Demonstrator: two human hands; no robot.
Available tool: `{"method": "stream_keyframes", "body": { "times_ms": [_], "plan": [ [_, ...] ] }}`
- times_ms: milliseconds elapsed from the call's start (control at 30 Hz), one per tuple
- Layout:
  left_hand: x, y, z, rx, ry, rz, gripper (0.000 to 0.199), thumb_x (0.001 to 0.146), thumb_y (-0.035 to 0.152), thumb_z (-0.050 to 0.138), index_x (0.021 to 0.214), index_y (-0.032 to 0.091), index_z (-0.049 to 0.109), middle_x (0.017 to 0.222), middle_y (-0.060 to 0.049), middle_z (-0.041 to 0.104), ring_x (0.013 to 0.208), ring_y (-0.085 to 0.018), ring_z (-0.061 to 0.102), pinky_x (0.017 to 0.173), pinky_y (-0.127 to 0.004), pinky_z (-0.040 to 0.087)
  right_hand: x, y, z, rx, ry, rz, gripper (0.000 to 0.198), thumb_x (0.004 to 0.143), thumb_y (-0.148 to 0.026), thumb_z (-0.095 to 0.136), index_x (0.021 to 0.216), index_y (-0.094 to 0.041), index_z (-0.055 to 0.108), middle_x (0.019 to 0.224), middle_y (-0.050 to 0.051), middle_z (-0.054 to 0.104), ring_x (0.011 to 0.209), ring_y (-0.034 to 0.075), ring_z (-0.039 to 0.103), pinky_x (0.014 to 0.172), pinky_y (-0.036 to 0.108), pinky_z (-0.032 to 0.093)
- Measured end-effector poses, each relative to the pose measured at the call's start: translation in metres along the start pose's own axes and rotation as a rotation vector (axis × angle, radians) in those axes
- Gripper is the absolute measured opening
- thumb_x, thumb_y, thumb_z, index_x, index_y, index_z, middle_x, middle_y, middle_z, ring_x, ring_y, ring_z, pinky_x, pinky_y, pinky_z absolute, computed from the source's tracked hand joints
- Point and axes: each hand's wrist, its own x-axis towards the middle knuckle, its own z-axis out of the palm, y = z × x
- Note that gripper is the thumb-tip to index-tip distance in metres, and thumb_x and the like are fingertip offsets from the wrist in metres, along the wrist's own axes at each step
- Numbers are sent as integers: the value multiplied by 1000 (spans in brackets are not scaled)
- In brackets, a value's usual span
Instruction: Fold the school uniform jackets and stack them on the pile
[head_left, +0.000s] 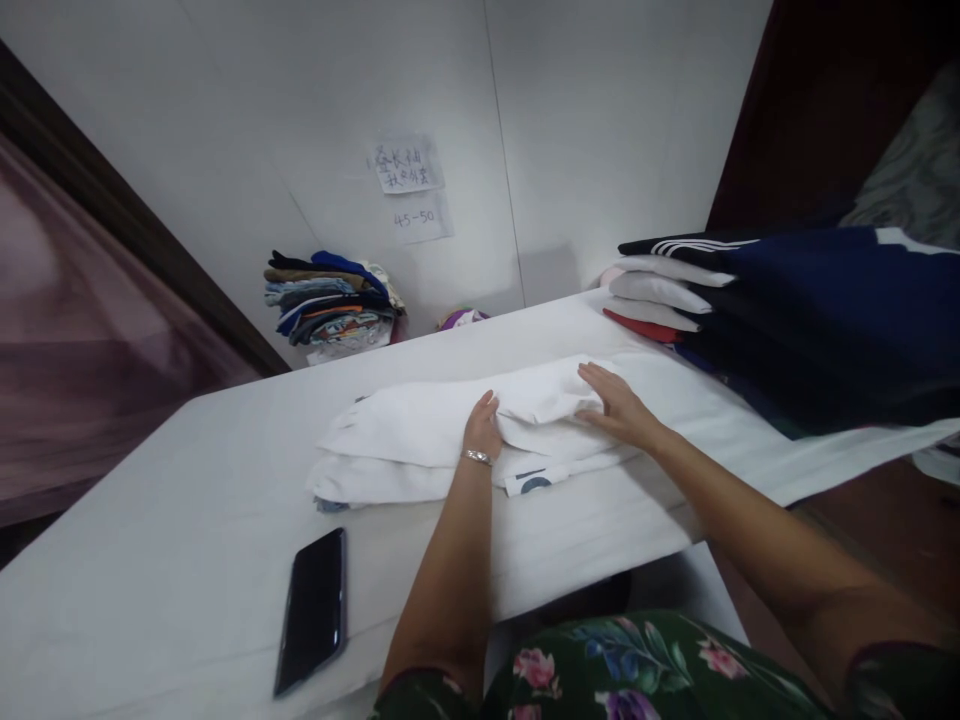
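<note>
A white garment (pixel 420 425) lies partly folded in loose layers across the white table, with a dark print showing near its front edge. My left hand (pixel 482 428), a silver bracelet at its wrist, is closed on the fabric near the middle, thumb uppermost. At the garment's right end, my right hand (pixel 611 405) rests against the raised fold, fingers stretched out and thumb apart below them. A bit of bluish cloth (pixel 330 505) pokes out under the garment's left end.
A black phone (pixel 313 610) lies at the front left of the table (pixel 187 540). Folded clothes (pixel 334 300) are piled at the back left. Dark and light garments (pixel 810 320) are stacked on the right. Handwritten paper notes (pixel 409 165) hang on the wall.
</note>
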Motion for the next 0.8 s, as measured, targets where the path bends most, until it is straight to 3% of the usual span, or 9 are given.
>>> {"method": "stream_keyframes", "body": {
  "times_ms": [67, 167, 267, 333, 400, 467, 567, 667, 800],
  "plan": [
    [2, 8, 7, 88, 19, 90, 42, 76, 10, 62, 117, 21, 56, 90, -3, 72, 92, -17, 68, 94, -33, 48, 8, 0, 2, 12, 41, 66, 39, 88, -39, 52, 123, -24, 59, 123, 8, 63, 118, 24, 55, 104, 45, 39],
    [13, 18, 11, 489, 163, 231, 35, 75, 10, 60, 109, 21, 61, 91, -3, 71, 96, -17, 66, 94, -33, 48, 18, -3, 10, 1, 73, 157, 42, 92, -41, 44, 129, -24, 54, 127, 8, 60, 120, 23, 53, 102, 44, 40],
    [19, 20, 4, 858, 317, 279, 23, 73, 8, 61, 93, 17, 66, 98, -8, 69, 106, -23, 62, 100, -39, 43, 18, -8, 24, -155, -299, 117, 59, 88, -54, 46, 140, -25, 43, 141, 10, 48, 136, 29, 33, 110, 53, 24],
    [13, 19, 1, 928, 355, 291, 18, 75, 12, 61, 91, 15, 67, 108, -13, 66, 113, -28, 57, 104, -45, 37, 12, -10, 35, -273, -540, 110, 66, 87, -62, 42, 142, -25, 41, 144, 11, 43, 139, 32, 26, 110, 57, 18],
    [1, 16, 5, 1030, 372, 375, 22, 81, 20, 58, 101, 14, 66, 124, -15, 59, 122, -28, 50, 110, -44, 30, 5, -11, 45, -368, -619, 108, 72, 86, -67, 37, 144, -25, 38, 148, 11, 37, 140, 33, 23, 110, 57, 16],
    [-14, 12, 17, 1251, 311, 558, 32, 87, 29, 52, 114, 16, 62, 136, -14, 51, 132, -25, 40, 114, -42, 24, 0, -12, 50, -429, -622, 100, 74, 86, -69, 35, 146, -25, 35, 150, 10, 33, 140, 34, 21, 111, 57, 15],
    [-27, 3, 36, 1716, -8, 839, 42, 92, 39, 42, 129, 23, 53, 148, -7, 40, 140, -23, 25, 117, -45, 13, -1, -13, 51, -466, -629, 100, 76, 85, -71, 34, 146, -26, 35, 151, 10, 33, 140, 35, 21, 110, 57, 16],
    [-20, -7, 36, 2049, -217, 682, 51, 92, 50, 36, 138, 29, 45, 153, -2, 30, 144, -25, 16, 116, -54, 6, -2, -12, 47, -477, -636, 85, 76, 86, -70, 33, 146, -25, 36, 150, 11, 34, 140, 35, 23, 110, 58, 16],
    [3, -17, 13, 2203, -177, 342, 62, 92, 57, 24, 145, 28, 33, 156, -2, 21, 145, -25, 12, 114, -58, 7, -16, -11, 41, -468, -567, 39, 68, 89, -65, 34, 139, -20, 46, 145, 13, 42, 138, 33, 29, 111, 54, 19]
  ]
}}
